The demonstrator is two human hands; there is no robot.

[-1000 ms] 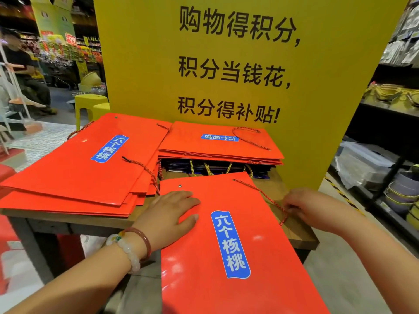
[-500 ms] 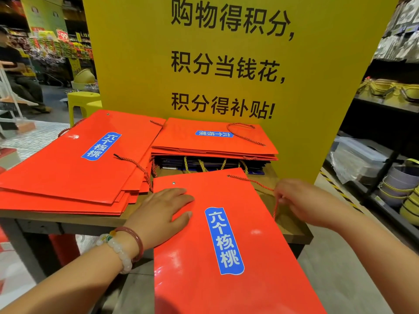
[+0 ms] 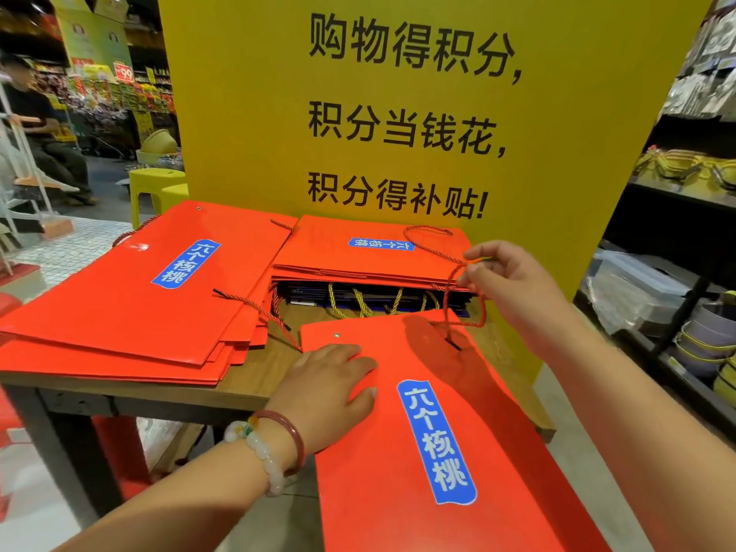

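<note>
My left hand (image 3: 330,386) is pressing flat on the red bag (image 3: 430,452) (table edge); right hand (image 3: 513,284) is pinching its rope handle (image 3: 458,296).

You face a yellow sign wall (image 3: 239,113) behind the wooden counter (image 3: 255,386), dark shelving (image 3: 673,201) on your right, yellow stools (image 3: 157,181) on your left.

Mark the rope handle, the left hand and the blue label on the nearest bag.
rope handle (image 3: 447,300): head view, on its raised upright strand.
left hand (image 3: 330,376): head view, on the back of the hand.
blue label (image 3: 436,440): head view, on the middle of the label.
</note>
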